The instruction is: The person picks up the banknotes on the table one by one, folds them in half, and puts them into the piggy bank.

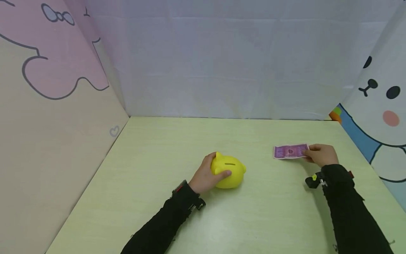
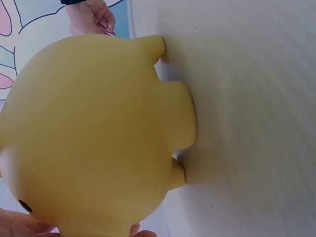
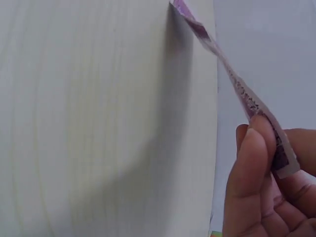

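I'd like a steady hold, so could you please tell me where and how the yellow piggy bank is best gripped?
Likely by the head end of the yellow piggy bank, coming from the person's left, across both sides, as the left hand does: the rounded body stands upright, feet down, and this leaves the top slot uncovered.

A smooth, rounded yellow plastic-looking piggy bank (image 1: 236,176) is stood upright on the pale wooden counter (image 1: 158,141), its stubby feet (image 2: 180,116) turned down and a narrow dark slot (image 1: 229,163) shown on top. Its eared end, where a small black eye (image 2: 25,205) is seen, is gripped by the left-hand fingers (image 1: 210,158). Well apart to its right, a rectangular purple printed paper banknote (image 1: 288,151) with a pale border is pinched at its right end by the right-hand fingers (image 3: 259,140) and held slightly bent over the counter.
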Motion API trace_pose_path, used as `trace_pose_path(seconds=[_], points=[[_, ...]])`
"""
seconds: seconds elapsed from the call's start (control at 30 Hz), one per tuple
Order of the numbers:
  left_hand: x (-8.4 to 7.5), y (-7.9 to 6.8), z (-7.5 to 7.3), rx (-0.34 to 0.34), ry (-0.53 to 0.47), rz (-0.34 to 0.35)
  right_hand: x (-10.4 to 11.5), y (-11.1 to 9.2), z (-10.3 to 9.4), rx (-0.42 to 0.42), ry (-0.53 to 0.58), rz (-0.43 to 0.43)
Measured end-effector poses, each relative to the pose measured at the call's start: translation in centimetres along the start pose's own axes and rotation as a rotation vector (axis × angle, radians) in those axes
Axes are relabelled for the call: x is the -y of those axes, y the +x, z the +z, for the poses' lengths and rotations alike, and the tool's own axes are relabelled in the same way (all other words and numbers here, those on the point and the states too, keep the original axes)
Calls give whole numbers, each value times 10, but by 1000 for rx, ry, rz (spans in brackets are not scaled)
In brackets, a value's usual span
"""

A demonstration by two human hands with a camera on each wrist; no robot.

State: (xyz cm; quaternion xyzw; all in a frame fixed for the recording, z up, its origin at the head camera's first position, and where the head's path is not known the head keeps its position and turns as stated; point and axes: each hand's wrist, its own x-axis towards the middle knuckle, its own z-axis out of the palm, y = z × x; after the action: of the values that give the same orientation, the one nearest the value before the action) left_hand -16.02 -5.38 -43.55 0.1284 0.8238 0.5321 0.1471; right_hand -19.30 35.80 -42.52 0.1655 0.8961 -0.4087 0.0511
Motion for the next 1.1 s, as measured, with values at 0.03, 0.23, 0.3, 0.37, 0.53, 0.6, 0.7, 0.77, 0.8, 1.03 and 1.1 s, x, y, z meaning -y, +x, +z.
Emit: trace_pose_path(seconds=[0.03, 0.23, 0.3, 0.37, 0.53, 0.6, 0.7, 0.77, 0.8, 1.03, 1.1], points=[[-1, 0, 0, -2, -1, -2, 3, -2, 1, 3, 0, -8], [-8, 0, -3, -17, 10, -6, 17, -11, 9, 5, 17, -47], [-10, 1, -5, -23, 10, 3, 21, -14, 11, 1, 23, -68], [-11, 1, -7, -26, 1, 13, 26, -16, 13, -2, 30, -90], [-13, 3, -12, -22, -45, 57, 37, -25, 17, -26, 61, -143], [-14, 4, -14, -21, -56, 75, 43, -29, 19, -40, 80, -173], [-16, 6, -16, -22, -64, 99, 53, -36, 21, -51, 121, -224], [-19, 6, -17, -25, -66, 115, 60, -40, 24, -44, 152, -250], [-20, 7, -18, -28, -69, 124, 63, -43, 25, -39, 165, -264], [-33, 9, -23, -43, -96, 147, 89, -61, 36, -1, 228, -373], [-37, 9, -23, -41, -105, 155, 97, -67, 40, 9, 232, -400]])
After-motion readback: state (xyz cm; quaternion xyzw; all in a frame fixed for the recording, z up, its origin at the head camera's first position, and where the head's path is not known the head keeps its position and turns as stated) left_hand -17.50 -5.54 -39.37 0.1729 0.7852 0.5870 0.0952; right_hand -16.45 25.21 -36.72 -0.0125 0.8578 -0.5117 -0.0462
